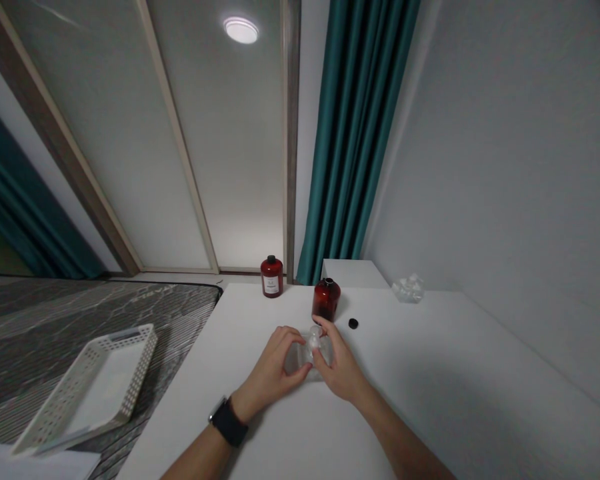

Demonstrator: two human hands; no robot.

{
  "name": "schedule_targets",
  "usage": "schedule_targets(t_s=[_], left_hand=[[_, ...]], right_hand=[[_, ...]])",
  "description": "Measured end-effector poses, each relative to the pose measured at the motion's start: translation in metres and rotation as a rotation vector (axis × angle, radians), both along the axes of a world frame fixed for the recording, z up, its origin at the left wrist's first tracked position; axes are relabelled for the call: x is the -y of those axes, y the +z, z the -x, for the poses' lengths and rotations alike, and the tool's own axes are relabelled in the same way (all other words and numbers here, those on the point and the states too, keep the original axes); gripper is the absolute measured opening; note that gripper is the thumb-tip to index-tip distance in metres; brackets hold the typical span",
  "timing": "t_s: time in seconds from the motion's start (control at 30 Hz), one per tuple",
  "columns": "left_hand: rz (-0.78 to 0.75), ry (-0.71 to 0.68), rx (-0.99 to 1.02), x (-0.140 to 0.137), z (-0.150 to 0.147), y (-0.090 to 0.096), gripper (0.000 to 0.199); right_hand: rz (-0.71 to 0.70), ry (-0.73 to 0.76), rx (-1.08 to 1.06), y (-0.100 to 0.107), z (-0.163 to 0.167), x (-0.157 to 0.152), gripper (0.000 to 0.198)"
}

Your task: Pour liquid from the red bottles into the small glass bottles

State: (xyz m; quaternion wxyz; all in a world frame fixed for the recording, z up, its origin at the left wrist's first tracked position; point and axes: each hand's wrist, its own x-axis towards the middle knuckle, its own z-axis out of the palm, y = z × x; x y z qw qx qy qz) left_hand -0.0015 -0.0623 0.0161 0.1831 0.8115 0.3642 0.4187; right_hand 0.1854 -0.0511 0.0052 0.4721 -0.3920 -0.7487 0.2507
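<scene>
A small clear bottle [307, 360] stands on the white table between my hands. My left hand [275, 367], with a dark watch on its wrist, curls round the bottle's left side, thumb near its front. The fingers and thumb of my right hand [337, 363] close on the clear stopper [315, 333] at the bottle's top; whether it is seated in the neck I cannot tell. Just beyond my right fingertips is a dark red bottle [326, 299] with an uncapped neck. Its right side has a small black cap [353, 324] lying near it.
A capped red bottle [271, 277] with a white label stands at the table's far edge. Crumpled clear plastic [409, 289] lies by the right wall [520, 200]. A white box [353, 273] is at the back. Left of the table [300, 440], a white perforated basket [130, 393] rests on a grey striped surface.
</scene>
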Motion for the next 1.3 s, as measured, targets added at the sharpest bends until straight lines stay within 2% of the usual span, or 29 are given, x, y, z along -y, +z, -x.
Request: schedule_targets(t_s=[0.63,0.93,1.1,1.3], left_hand=[[0.011,0.002,0.01,0.0001,-0.0004,-0.0013,0.037],[0.005,-0.027,-0.007,-0.0004,0.0,0.002,0.036],[-0.024,-0.016,-0.024,-0.0016,-0.0008,0.0029,0.037],[-0.02,-0.009,-0.031,0.0006,-0.0008,0.0045,0.035]], right_hand=[[0.0,-0.004,-0.008,-0.0002,0.0008,0.0001,0.052],[0.025,0.016,-0.025,-0.0034,-0.0012,-0.0002,0.056],[0.031,0.032,-0.041,-0.0034,-0.0031,0.0001,0.066],[0.034,0.015,-0.04,-0.002,-0.0015,0.001,0.063]])
